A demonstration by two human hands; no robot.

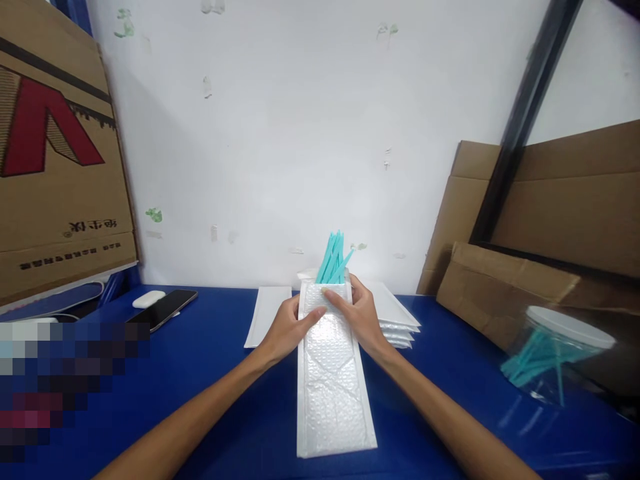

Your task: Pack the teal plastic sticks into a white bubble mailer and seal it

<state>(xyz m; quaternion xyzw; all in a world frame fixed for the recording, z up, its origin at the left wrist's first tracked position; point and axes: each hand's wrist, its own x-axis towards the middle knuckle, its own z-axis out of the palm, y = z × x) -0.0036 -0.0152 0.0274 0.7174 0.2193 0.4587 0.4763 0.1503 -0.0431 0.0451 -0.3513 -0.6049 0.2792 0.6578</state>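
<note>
A white bubble mailer (pixel 330 380) is held up in front of me, its open end at the top. Several thin teal plastic sticks (pixel 334 260) poke out of that opening, their lower parts hidden inside. My left hand (pixel 293 323) grips the mailer's left edge near the top, thumb across the front. On the opposite edge my right hand (pixel 363 310) is closed round it, with its thumb just under the opening. Behind the hands lie a flat white mailer (pixel 267 310) on the left and a stack of white mailers (pixel 395 313) on the right.
A clear jar (pixel 555 360) with a white lid and more teal sticks stands on the blue table (pixel 230 427) at right. Cardboard (pixel 505 287) leans behind it. To the left are a phone (pixel 173 310), a white case (pixel 149 299) and a big cardboard box (pixel 60 200).
</note>
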